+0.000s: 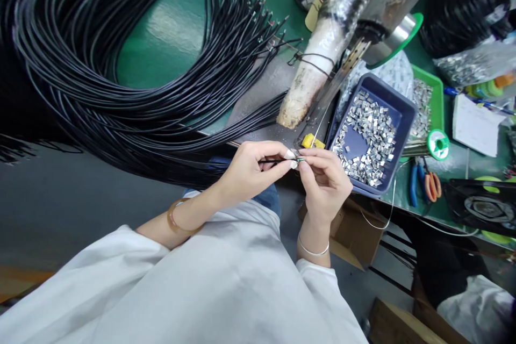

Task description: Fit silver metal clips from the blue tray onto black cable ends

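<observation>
A thin black cable (268, 161) runs through the pinched fingers of my left hand (252, 169), whose thumb and index tips carry white wraps. At the cable's end my right hand (325, 183) is closed, thumb against fingers, on something tiny that I cannot make out. Both sets of fingertips meet there, in front of the bench edge. Just beyond them lies a yellow block (313, 141), probably a sponge. To the right of my right hand is a dark blue tray (403, 113) of small silver metal pieces (368, 134).
A large bundle of black cables (161, 91) covers the bench's left side. Above my hands hangs a wrapped white tube (310, 70). Farther right are a green tray (437, 91), a solder spool (438, 144), pliers (423, 183) and a fan (487, 207). A cardboard box (355, 234) stands below.
</observation>
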A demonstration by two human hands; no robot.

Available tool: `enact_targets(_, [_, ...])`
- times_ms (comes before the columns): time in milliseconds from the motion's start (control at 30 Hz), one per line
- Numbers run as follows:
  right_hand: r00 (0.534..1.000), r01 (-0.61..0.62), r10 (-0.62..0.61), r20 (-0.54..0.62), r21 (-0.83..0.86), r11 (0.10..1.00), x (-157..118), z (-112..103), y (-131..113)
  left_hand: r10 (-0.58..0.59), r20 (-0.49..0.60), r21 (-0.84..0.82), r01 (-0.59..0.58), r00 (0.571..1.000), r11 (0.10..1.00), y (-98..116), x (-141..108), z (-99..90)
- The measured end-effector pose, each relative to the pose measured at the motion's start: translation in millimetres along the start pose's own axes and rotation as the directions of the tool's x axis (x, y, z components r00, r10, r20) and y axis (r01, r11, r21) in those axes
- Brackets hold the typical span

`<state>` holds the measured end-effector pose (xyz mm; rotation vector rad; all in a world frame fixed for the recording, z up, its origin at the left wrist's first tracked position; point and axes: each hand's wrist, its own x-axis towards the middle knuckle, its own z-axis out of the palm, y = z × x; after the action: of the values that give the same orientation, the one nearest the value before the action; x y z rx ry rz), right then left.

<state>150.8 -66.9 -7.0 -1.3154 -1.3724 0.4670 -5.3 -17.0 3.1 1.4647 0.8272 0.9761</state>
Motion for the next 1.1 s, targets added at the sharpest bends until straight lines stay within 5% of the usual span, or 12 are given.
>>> enact_targets(133, [0.999, 0.044, -0.041, 0.033, -0.099, 0.994, 0, -5, -2, 0.168, 0.014, 0.133, -0.169, 0.986, 0.977, -6, 0, -1.7])
enact_targets(267, [0.982, 0.175, -0.149, 0.116, -0.265, 0.948, 2, -13, -7, 0.394, 0.077, 0.391, -0.391, 0.916, 0.833, -13, -2, -2.1])
enact_targets(567, [0.995, 0.03, -0.019, 0.099, -0.114, 0.993, 2, -11, -9, 0.064, 0.045, 0.08, -0.067, 0.997, 0.995, -7, -9, -1.6])
enact_targets(800, [0.997, 0.014, -0.008, 0.075, -0.069, 0.997, 1, -7, -9, 0.237, -0.015, 0.152, -0.232, 0.971, 0.961, -9, -8, -1.4])
enact_targets(933, [0.997, -0.021, 0.028, 0.067, -0.1, 0.995, 1, -9, -9, 0.39, -0.027, 0.289, -0.366, 0.921, 0.885, -13, -5, -0.9])
enact_targets(1100, [0.986, -0.136, 0.127, 0.11, 0.085, 0.987, 0, -8, -2, 0.492, 0.005, 0.356, -0.461, 0.871, 0.812, -15, -7, 2.7])
